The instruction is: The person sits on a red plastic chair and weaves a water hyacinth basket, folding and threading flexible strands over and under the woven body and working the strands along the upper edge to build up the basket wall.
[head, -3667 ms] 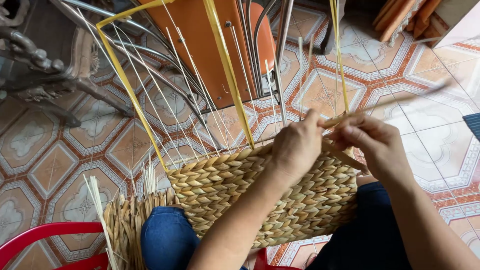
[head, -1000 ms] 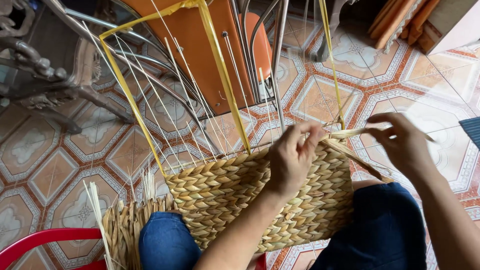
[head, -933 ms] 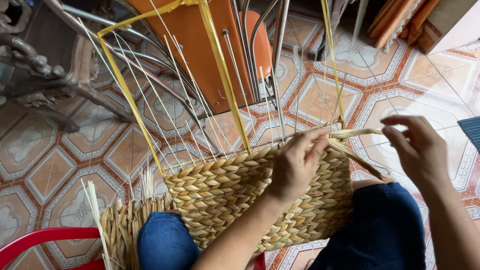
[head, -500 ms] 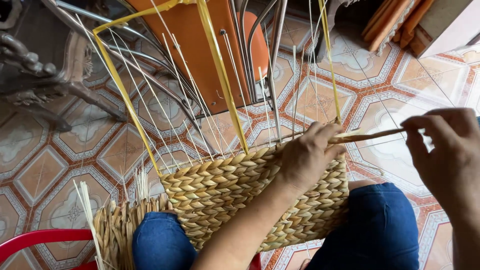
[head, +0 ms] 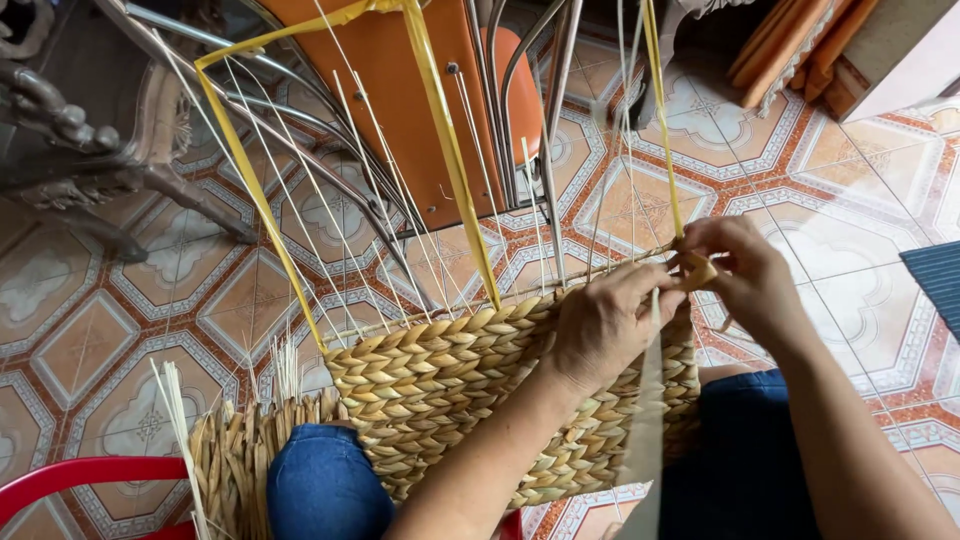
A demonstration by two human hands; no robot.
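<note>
Head view: a woven basket (head: 450, 390) is seen resting on the lap at centre, with a yellow frame (head: 440, 140) rising toward 12 o'clock. The left hand (head: 605, 325) is pressed on its upper rim, fingers curled. At 2 o'clock, a straw strand (head: 697, 273) is pinched in the right hand (head: 750, 280).
</note>
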